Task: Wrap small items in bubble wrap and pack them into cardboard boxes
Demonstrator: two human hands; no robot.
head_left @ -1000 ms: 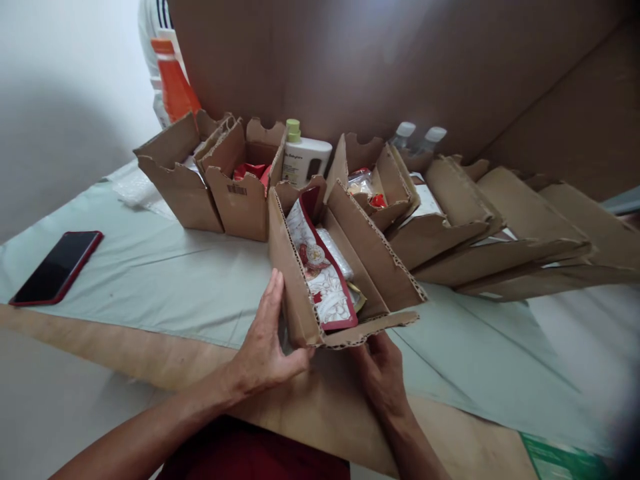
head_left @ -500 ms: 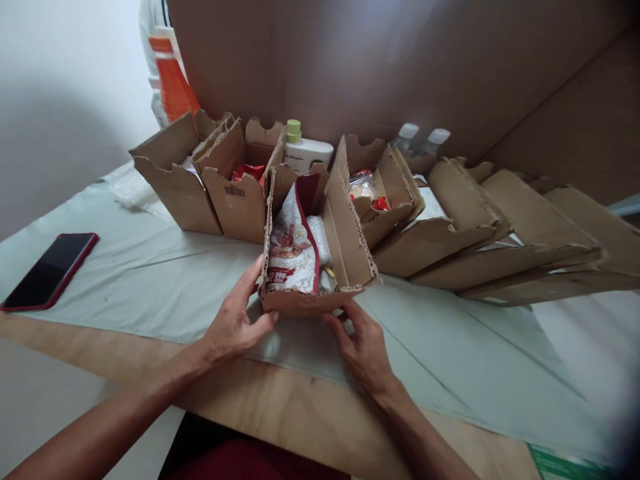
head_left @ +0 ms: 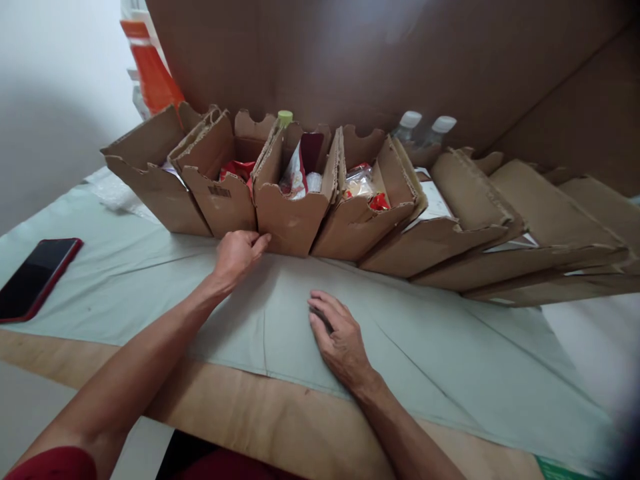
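A cardboard box (head_left: 289, 223) stands in the row between its neighbours, holding a white and dark red printed packet (head_left: 296, 175) and a white roll-like item (head_left: 313, 183). At the lower left corner of that box is my left hand (head_left: 239, 257), its fingers curled and its thumb against the front face. The other fingertips are partly hidden at the box's edge. My right hand (head_left: 343, 337) lies on the green cloth in front of the boxes, holding nothing, with fingers loosely bent and thumb apart.
More cardboard boxes flank it, one with a red packet (head_left: 237, 171), another with clear-wrapped items (head_left: 361, 181). Behind are an orange bottle (head_left: 155, 73), a green cap (head_left: 285, 119) and two white-capped bottles (head_left: 410, 121). A phone (head_left: 37, 277) lies left on the green cloth (head_left: 280, 333).
The box with the printed packet has moved away from me into the row, now hiding most of the white bottle. My right hand has let go of it; my left has moved forward with it.
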